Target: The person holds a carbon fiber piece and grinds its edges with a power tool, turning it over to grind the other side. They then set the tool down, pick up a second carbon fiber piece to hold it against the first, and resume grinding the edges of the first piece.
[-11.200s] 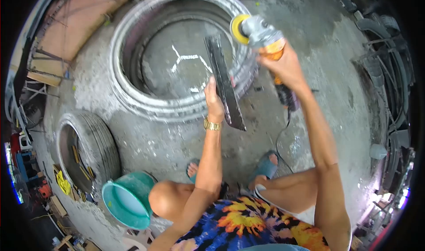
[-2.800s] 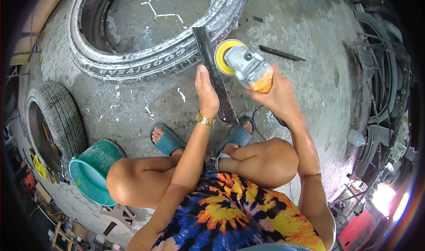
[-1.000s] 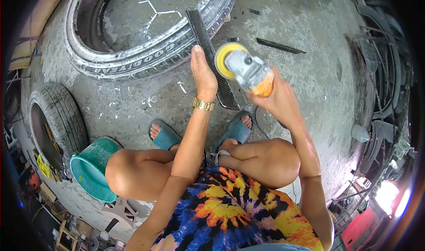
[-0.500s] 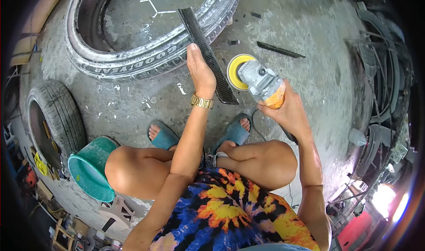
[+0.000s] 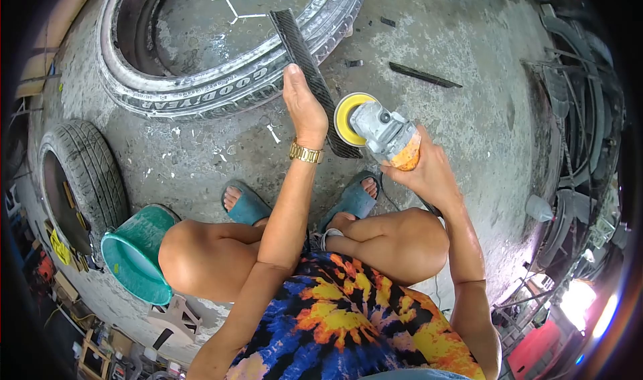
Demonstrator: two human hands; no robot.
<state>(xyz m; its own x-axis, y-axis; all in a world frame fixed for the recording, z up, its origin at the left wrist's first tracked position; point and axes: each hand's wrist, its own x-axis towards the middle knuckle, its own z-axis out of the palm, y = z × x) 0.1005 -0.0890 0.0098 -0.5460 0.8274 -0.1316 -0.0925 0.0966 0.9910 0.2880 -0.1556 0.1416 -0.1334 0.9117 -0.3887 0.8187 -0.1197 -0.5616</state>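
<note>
My left hand (image 5: 306,111), with a gold watch at the wrist, is closed around a long black strip with a carbon-fibre weave (image 5: 295,37). The strip slants from the tyre's edge down toward my feet. In my right hand (image 5: 429,167) is an angle polisher (image 5: 383,129) with a grey head and an orange body, gripped around the body. Its round yellow pad (image 5: 345,120) overlaps the lower right edge of the strip in this view. A large white-smeared tyre (image 5: 201,99) lies flat on the floor under the strip's upper part.
Another dark strip (image 5: 424,75) and small black scraps (image 5: 353,63) lie on the concrete floor. A second tyre (image 5: 94,172) stands at the left beside a green bucket (image 5: 144,226). Car parts (image 5: 569,112) line the right side. A cord runs below the polisher.
My right hand has brought the polisher left and slightly down, so the yellow pad now overlaps the strip's edge. My left hand and the strip have stayed nearly still.
</note>
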